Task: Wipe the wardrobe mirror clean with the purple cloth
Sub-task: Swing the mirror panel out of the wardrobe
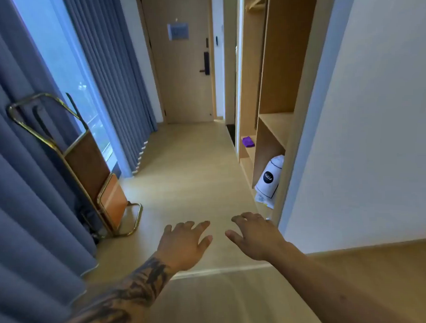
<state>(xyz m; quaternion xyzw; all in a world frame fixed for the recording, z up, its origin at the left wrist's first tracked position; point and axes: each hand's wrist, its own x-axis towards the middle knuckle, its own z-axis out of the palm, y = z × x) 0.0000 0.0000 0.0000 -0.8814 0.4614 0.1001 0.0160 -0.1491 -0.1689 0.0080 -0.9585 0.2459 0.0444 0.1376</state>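
Observation:
The purple cloth point(248, 141) lies folded on a low shelf of the open wooden wardrobe point(273, 86), far ahead on the right. A narrow bright strip point(240, 63) at the wardrobe's far edge may be the mirror seen edge-on; I cannot tell. My left hand point(184, 244) and my right hand point(254, 237) are stretched out side by side over the floor, palms down, fingers spread, holding nothing. Both are well short of the cloth.
A folded luggage rack point(86, 165) leans against blue curtains point(27, 192) on the left. A white bag point(270, 177) stands in the wardrobe's bottom compartment. A white wall point(375, 131) juts out on the right. The wooden floor point(188, 174) runs to a closed door point(182, 65).

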